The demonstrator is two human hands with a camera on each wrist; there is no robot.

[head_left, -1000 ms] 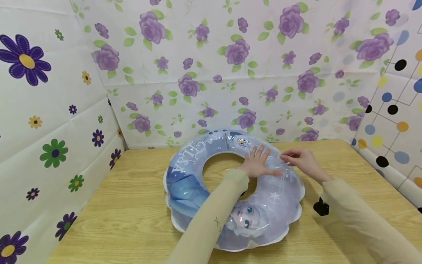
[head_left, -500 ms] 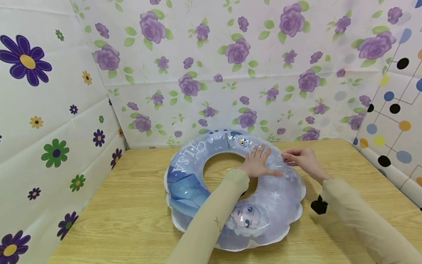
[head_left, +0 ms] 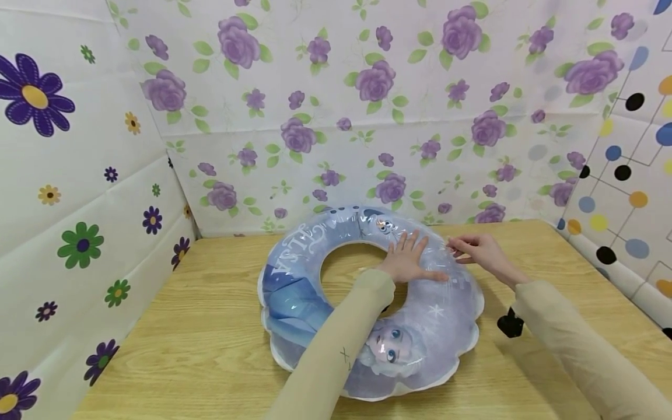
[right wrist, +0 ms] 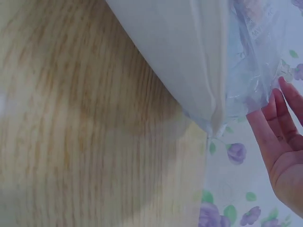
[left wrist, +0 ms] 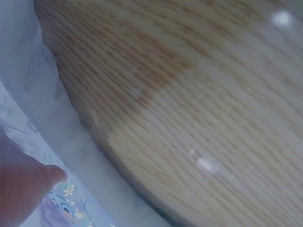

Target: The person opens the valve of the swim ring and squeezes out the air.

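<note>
An inflated swim ring (head_left: 438, 332), pale blue and lilac with a printed character and lettering, lies flat on the wooden table. Across its upper right part my left hand (head_left: 408, 261) rests with fingers spread. In the left wrist view, part of the left hand (left wrist: 28, 187) shows against the ring's printed side. My right hand (head_left: 485, 255) is at the ring's right outer edge, fingertips together. The right wrist view shows its fingers (right wrist: 284, 118) at a small clear plastic valve (right wrist: 285, 70), which they appear to pinch; the exact grip is partly hidden.
The wooden table (head_left: 194, 326) extends around the ring. Flowered sheets (head_left: 336, 76) hang behind and to the left, and a dotted sheet (head_left: 637, 192) on the right. A black wrist device (head_left: 510, 324) hangs under the right sleeve.
My right fingertips have shifted very slightly at the ring's edge. The left hand stays spread in place, and the ring has not visibly moved; the head view has shifted a little.
</note>
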